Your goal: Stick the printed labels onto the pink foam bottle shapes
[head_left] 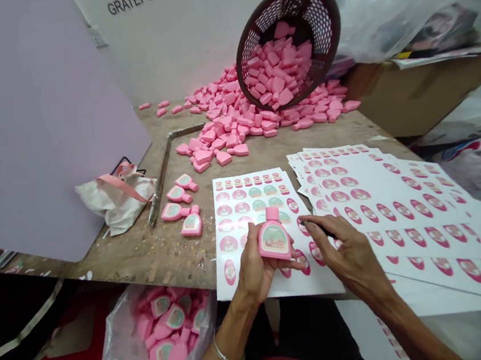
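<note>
Left hand (252, 267) grips a pink bottle-shaped piece (274, 236) upright, fingers curled around it, above a sheet of oval labels (320, 283). Right hand (351, 254) pinches a slim dark tool (318, 228), tip just beside the piece, over the same sheet on the worktop (145, 258).

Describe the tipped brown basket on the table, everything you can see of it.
The dark brown plastic basket is round, its wall pierced by a lattice of small holes, with a solid rim. It lies tilted steeply, its open mouth turned toward the viewer and down, at the far side of the wooden worktop. Inside, a heap of pink wedge-shaped pieces fills its lower part, and many more lie spread around and before it. Its low edge sits among those pieces. No hand touches it.
</note>
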